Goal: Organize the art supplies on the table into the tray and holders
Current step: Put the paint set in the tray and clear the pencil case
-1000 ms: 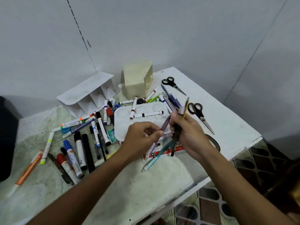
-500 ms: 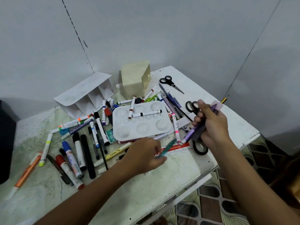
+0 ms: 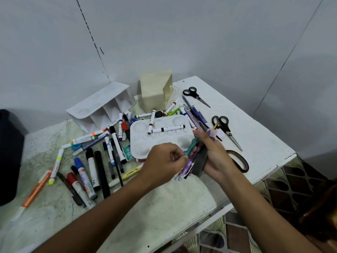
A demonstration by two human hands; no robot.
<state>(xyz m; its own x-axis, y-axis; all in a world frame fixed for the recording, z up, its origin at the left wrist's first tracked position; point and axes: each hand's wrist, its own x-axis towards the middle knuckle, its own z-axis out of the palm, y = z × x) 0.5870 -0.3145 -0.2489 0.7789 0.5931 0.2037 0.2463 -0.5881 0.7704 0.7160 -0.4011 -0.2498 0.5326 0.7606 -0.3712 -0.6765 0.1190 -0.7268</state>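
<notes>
While right hand (image 3: 217, 157) grips pens (image 3: 191, 157), left fingers (image 3: 179, 157) pinch them.

Glossy white plastic on the paint palette (image 3: 140, 143), smooth, with shallow round wells. Matt white paper or thin card on the folded divider (image 3: 102, 105) at ten o'clock. Cream plastic, dull and smooth, on the box holder (image 3: 155, 94) at twelve. Shiny metal blades and black plastic handles on the scissors (image 3: 226, 128) at three. Rough, speckled, worn paint on the surface (image 3: 155, 203). Smooth plastic barrels on the markers (image 3: 91, 168) at nine.
</notes>
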